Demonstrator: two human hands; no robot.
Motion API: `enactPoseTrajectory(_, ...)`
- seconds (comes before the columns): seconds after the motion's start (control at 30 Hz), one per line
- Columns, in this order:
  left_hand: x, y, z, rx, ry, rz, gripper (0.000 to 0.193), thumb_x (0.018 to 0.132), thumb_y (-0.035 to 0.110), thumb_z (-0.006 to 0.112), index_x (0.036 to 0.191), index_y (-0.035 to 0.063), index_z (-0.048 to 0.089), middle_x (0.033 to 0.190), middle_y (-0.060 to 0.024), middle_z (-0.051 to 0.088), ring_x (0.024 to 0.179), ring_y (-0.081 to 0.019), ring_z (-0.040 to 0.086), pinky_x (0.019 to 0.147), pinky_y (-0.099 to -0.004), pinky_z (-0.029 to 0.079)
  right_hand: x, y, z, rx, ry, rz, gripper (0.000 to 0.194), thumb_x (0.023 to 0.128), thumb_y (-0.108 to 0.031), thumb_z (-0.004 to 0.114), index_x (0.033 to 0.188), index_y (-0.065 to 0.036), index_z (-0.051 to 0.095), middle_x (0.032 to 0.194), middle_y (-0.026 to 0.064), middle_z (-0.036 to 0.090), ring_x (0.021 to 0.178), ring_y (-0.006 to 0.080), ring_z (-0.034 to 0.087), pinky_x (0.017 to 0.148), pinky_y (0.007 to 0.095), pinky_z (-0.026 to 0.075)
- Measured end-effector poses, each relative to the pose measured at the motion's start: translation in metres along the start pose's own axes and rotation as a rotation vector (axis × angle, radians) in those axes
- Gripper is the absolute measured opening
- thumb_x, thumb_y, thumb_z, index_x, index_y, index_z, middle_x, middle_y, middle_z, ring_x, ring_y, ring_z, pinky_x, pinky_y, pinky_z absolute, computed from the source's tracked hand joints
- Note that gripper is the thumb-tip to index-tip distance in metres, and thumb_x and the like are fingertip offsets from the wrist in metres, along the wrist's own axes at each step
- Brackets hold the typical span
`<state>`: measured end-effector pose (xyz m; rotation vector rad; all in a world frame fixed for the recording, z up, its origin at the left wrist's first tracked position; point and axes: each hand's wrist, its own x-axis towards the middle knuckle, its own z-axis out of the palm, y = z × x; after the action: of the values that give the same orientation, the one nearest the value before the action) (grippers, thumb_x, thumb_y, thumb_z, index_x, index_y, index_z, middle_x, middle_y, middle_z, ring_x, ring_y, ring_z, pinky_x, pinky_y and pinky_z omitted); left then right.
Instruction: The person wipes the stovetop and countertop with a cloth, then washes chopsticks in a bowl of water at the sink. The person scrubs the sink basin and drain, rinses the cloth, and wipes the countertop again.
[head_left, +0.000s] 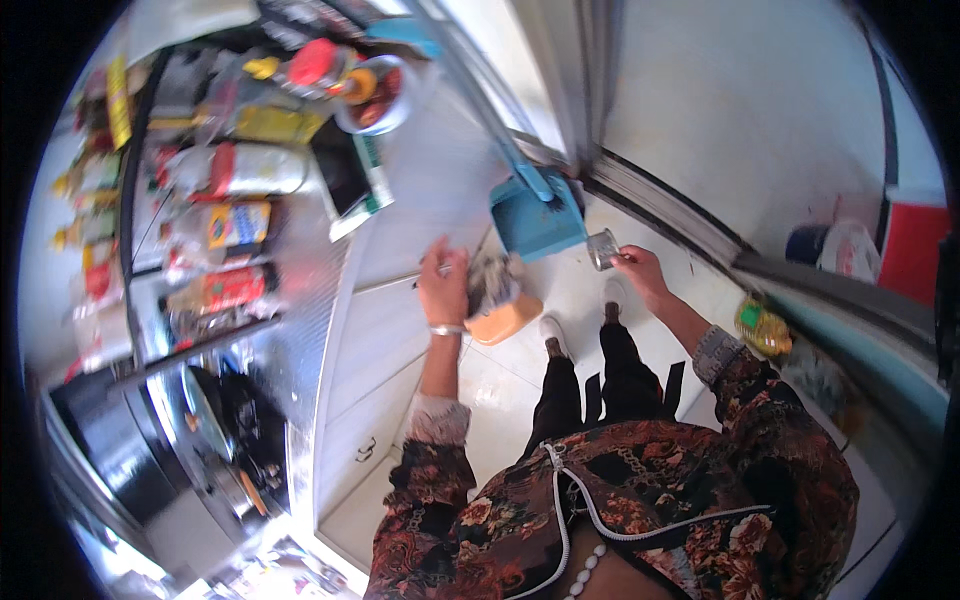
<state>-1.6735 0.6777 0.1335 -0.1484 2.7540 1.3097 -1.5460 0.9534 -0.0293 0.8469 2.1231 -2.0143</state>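
My right hand (637, 270) holds a small clear cup or jar (602, 250) by its side, out over the tiled floor. My left hand (444, 281) is raised beside the cabinet front, blurred, its fingers apart; nothing shows in it. Just right of that hand, an orange bin (504, 321) stands on the floor with crumpled greyish stuff in its top. Beyond both hands lies a blue dustpan (536, 217) with a long handle and dark debris in its pan.
At left, a metal counter (307, 262) bears bottles, packets and a white bowl (390, 94) of reddish food. A stove (232, 442) with a wok is nearer me. A sliding-door track (667, 199) runs along the right, and a bottle of yellow oil (761, 328) stands on the floor.
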Motion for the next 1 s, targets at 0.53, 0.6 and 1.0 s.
enactPoseTrajectory(0.53, -0.291, -0.184, -0.197, -1.926, 0.186, -0.769, 0.041, 0.087, 0.046, 0.041, 0.1, 0.0109, 0.056, 0.085, -0.0101, 0.06, 0.071, -0.0264, 0.056, 0.058, -0.0366, 0.047, -0.126, -0.094, 0.127, -0.196, -0.338, -0.225, 0.015, 0.08, -0.018, 0.063, 0.09, -0.007, 0.06, 0.062, -0.0083, 0.042, 0.049, 0.0018, 0.033, 0.041, 0.019, 0.022)
enactPoseTrajectory(0.6, -0.333, -0.201, -0.224, -2.015, 0.282, -0.652, 0.044, 0.086, 0.05, 0.042, 0.099, 0.0106, 0.057, 0.084, -0.0096, 0.06, 0.07, -0.0255, 0.056, 0.057, -0.0358, 0.046, -0.15, -0.096, 0.153, -0.298, -0.395, -0.249, 0.013, 0.081, -0.016, 0.06, 0.087, -0.005, 0.059, 0.066, -0.0076, 0.044, 0.056, 0.003, 0.035, 0.047, 0.0199, 0.026)
enactPoseTrajectory(1.0, -0.604, -0.299, -0.3, -2.122, 1.083, -0.104, 0.039, 0.078, 0.049, 0.057, 0.097, 0.0147, 0.059, 0.085, -0.0073, 0.059, 0.075, -0.0222, 0.056, 0.062, -0.0324, 0.048, -0.31, -0.102, 0.388, -0.381, -1.115, -0.293, 0.008, 0.081, -0.01, 0.059, 0.085, -0.003, 0.058, 0.073, -0.0063, 0.05, 0.065, 0.0023, 0.041, 0.056, 0.0181, 0.032)
